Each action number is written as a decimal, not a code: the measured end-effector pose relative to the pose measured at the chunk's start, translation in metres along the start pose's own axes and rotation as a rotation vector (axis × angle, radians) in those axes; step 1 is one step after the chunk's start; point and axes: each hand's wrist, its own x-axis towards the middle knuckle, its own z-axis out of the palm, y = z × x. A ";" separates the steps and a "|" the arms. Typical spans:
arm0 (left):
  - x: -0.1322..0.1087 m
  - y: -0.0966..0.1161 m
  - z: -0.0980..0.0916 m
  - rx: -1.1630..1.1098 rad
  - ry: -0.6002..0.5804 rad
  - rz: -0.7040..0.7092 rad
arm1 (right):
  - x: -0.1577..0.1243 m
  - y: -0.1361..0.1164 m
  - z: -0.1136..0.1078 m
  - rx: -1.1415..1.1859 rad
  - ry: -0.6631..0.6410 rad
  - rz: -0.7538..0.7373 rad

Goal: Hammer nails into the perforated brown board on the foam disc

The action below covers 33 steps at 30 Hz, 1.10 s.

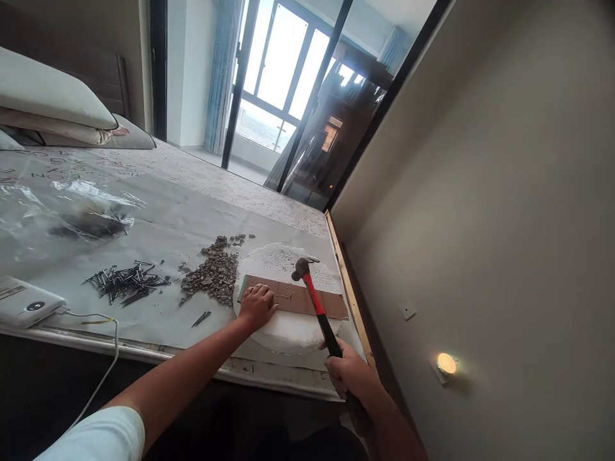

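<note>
A brown cardboard strip (307, 299), dotted with small marks or nail points toward its left part, lies across a round white foam-like slab (283, 333). My left hand (258, 304) rests on the strip's left end, fingers laid over it and thumb apart. My right hand (348, 371) is wrapped round the black grip of a claw hammer (314, 294) with a red shaft. The hammer's metal head is over the strip, to the right of my left hand; its exact height above the strip is hard to judge.
Grey gravel (214, 272) is heaped left of the slab. Beyond it lie a pile of nails (127, 282), a few loose nails (202, 318), a clear plastic bag (91, 214) and a white power bank (29, 304) with a cable. A wooden edge (348, 282) and wall stand right.
</note>
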 end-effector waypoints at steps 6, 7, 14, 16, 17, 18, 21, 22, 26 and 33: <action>0.000 0.001 -0.001 -0.012 0.006 0.003 | 0.013 0.020 0.018 -0.028 0.098 0.177; 0.000 0.001 -0.001 -0.003 0.008 0.004 | 0.015 0.024 0.019 -0.021 0.099 0.171; -0.004 -0.001 -0.005 -0.035 -0.003 0.004 | 0.019 0.039 0.013 0.322 0.000 -0.027; -0.016 -0.011 -0.012 -0.034 0.053 0.013 | 0.026 0.043 0.012 0.498 -0.053 -0.068; -0.025 -0.019 -0.017 -0.022 0.083 0.004 | 0.031 0.046 0.012 0.577 -0.093 -0.083; -0.034 -0.031 -0.024 -0.001 0.101 -0.021 | 0.036 0.049 0.013 0.645 -0.129 -0.094; -0.059 -0.075 -0.045 0.115 0.026 -0.205 | 0.049 0.064 0.012 0.768 -0.193 -0.074; -0.065 -0.091 -0.051 0.162 -0.047 -0.289 | 0.052 0.069 0.011 0.789 -0.206 -0.057; -0.073 -0.133 -0.065 0.264 -0.371 -0.508 | 0.055 0.081 0.009 0.803 -0.197 -0.029; -0.061 -0.137 -0.053 0.249 -0.579 -0.609 | 0.048 0.069 0.006 0.756 -0.197 -0.027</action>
